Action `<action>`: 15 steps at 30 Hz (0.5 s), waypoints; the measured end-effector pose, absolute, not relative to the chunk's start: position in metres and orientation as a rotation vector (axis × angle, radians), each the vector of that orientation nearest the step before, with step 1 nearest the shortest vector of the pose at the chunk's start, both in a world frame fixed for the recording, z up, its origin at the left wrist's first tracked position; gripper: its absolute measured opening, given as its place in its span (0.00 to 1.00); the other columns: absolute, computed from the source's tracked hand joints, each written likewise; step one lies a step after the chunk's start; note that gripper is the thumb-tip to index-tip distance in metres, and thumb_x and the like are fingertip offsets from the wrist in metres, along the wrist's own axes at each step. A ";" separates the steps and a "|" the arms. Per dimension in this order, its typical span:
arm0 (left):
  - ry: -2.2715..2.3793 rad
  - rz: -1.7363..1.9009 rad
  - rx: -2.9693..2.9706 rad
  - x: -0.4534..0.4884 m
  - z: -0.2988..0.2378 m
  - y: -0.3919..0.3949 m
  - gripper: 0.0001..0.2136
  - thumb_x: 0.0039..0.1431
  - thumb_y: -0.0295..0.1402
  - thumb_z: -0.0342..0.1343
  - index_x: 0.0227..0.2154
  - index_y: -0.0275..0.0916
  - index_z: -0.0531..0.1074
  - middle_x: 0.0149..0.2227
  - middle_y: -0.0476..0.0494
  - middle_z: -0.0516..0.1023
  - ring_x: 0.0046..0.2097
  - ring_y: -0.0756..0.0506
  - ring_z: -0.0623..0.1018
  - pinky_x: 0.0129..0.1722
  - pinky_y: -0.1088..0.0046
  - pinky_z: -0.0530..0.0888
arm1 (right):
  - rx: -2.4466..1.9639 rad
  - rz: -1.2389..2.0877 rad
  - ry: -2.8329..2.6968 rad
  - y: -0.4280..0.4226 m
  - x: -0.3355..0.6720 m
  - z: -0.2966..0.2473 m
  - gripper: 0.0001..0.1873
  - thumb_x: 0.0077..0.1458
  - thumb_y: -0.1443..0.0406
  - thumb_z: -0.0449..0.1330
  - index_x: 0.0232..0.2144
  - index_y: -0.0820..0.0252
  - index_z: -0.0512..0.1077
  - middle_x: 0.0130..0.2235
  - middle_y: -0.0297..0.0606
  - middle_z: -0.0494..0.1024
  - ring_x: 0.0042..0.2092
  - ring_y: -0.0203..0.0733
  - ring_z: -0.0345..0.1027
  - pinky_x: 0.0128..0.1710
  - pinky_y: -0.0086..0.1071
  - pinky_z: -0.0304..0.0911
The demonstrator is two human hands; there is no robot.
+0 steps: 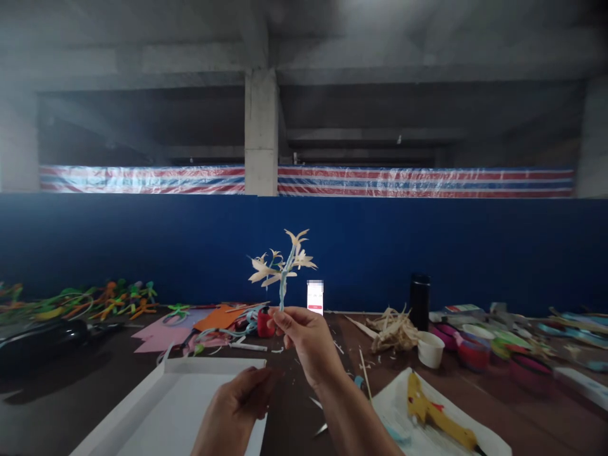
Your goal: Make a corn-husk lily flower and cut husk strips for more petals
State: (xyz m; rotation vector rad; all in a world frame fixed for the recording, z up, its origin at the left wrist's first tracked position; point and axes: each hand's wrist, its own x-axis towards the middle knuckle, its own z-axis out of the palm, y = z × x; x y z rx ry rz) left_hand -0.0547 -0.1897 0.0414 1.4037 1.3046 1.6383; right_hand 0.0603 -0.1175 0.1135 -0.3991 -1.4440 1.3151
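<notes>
My right hand (306, 339) is closed in a pinch on the lower stem of a handmade flower branch (283, 278), held upright in front of the blue partition. Its stem is wrapped in pale blue, and cream, pointed petals or leaves spread from several short offshoots. Lower and to the left, my left hand (237, 405) hovers over the right side of a white shallow tray (175, 405). Its fingers are curled together and their tips are blurred; I cannot make out anything between them. The two hands are apart.
A yellow glue gun (434, 411) lies on white paper at the right. Behind it are dried husk strips (394, 329), a white cup (430, 349) and a black bottle (420, 301). A lit phone (315, 299) stands by the partition (142, 247). Coloured paper (166, 330) lies left.
</notes>
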 end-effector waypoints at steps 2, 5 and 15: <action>1.319 1.650 1.417 -0.053 0.040 -0.190 0.17 0.43 0.46 0.61 0.31 0.38 0.80 0.19 0.48 0.68 0.23 0.51 0.66 0.23 0.76 0.65 | -0.401 1.300 -1.423 -0.119 0.060 0.114 0.15 0.44 0.55 0.66 0.25 0.64 0.78 0.23 0.37 0.76 0.23 0.30 0.59 0.23 0.23 0.55; 1.380 1.626 1.499 -0.049 0.041 -0.192 0.14 0.45 0.43 0.60 0.31 0.40 0.81 0.21 0.47 0.70 0.25 0.50 0.67 0.26 0.77 0.67 | -0.395 1.303 -1.373 -0.122 0.059 0.115 0.15 0.44 0.56 0.66 0.24 0.64 0.78 0.21 0.36 0.75 0.24 0.31 0.61 0.25 0.24 0.56; 1.439 1.567 1.582 -0.043 0.041 -0.194 0.12 0.50 0.39 0.55 0.31 0.40 0.80 0.29 0.45 0.74 0.26 0.50 0.68 0.28 0.78 0.68 | -0.423 1.325 -1.307 -0.125 0.054 0.110 0.14 0.43 0.57 0.67 0.24 0.64 0.78 0.20 0.36 0.74 0.24 0.32 0.62 0.25 0.25 0.57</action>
